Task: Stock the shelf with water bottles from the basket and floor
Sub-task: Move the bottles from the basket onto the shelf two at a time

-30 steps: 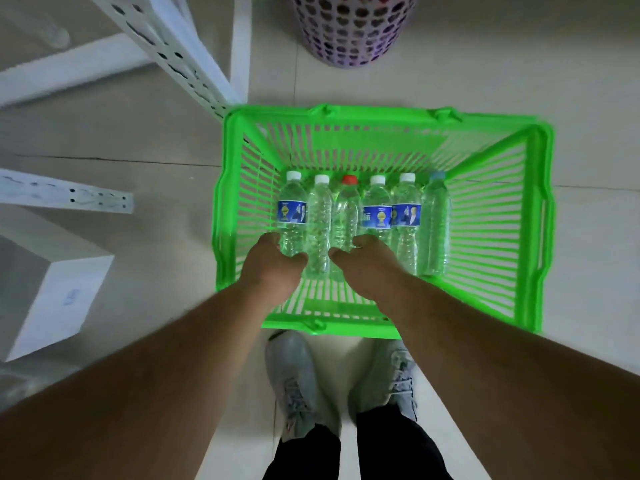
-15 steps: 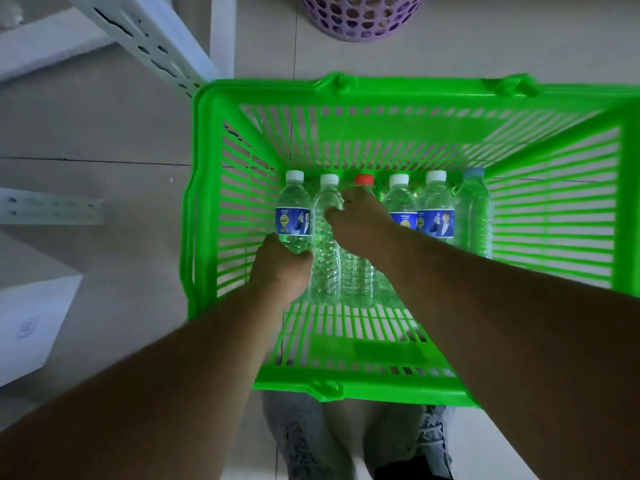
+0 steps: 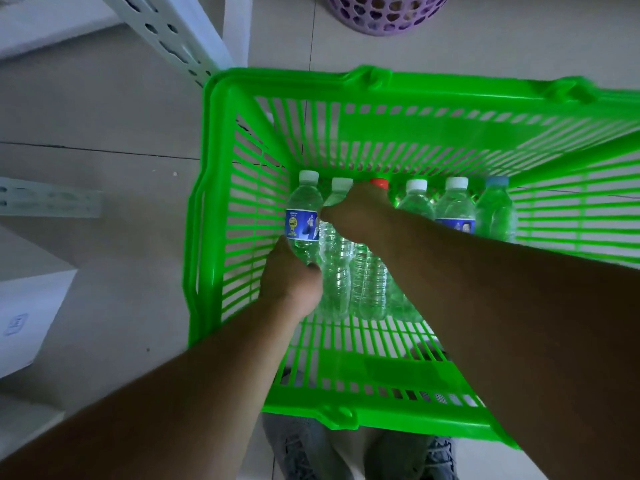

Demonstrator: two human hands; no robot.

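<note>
Both bare forearms reaching forward and down into the green basket [image 3: 239, 109] on the tiled floor [image 3: 104, 116]. Left hand [image 3: 292, 277] low in the basket's left part, fingers curled around the lower body of the blue-labelled bottle [image 3: 303, 216], thumb side against the neighbouring clear bottle [image 3: 337, 268]; wrist straight, forearm running back toward the lower left. Right hand [image 3: 356, 216] just ahead of and to the right of the left hand, back of the hand up, fingers bent down over the necks of the clear bottle and the red-capped bottle [image 3: 379, 183]; exact grip hidden under the hand, so cannot tell which of the two is pinched. Right forearm crossing diagonally from the lower right, covering parts of the bottles beyond. To the right of the right hand, three more bottles lying side by side, caps pointing away: two white-capped bottles [image 3: 417, 199] and one blue-capped bottle [image 3: 495, 209]. Left of the left hand, outside the basket, white shelf rails [image 3: 166, 32]. Ahead of both hands, a purple perforated bin [image 3: 384, 15]. Beneath the forearms, grey shoes [image 3: 298, 448].
</note>
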